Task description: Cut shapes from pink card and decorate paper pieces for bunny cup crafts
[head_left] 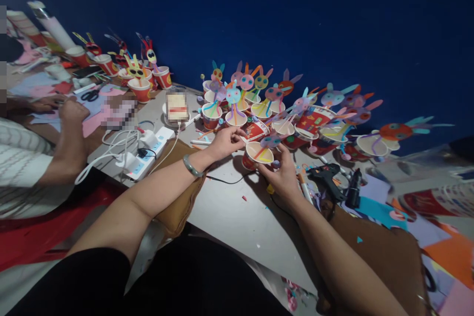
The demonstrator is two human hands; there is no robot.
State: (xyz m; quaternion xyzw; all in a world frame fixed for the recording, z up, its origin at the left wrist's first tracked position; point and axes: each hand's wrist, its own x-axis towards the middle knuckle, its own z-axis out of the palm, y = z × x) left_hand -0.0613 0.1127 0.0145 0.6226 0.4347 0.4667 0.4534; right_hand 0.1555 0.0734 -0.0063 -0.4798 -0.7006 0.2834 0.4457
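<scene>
My right hand (284, 177) is wrapped around the near side of a red and white paper cup (250, 162), thumb at the front and fingers behind it. A paper rabbit head (270, 142) with coloured strips stands at the cup's rim. To the left of the cup is my left hand (226, 143), its thumb and fingers closed together. Something small and whitish shows at its fingertips, too small to name. Just behind, a red paper piece or cup (256, 130) lies among similar cups with rabbit heads, such as one with a light-blue head (233, 93).
A black glue gun (328, 177) and a dark marker (354, 188) lie right of my right hand. On the left are a power strip (155, 150) with white cables, a phone-like block (177, 107) and a co-worker's arm (68, 138). Stacked cups (437, 201) lie far right.
</scene>
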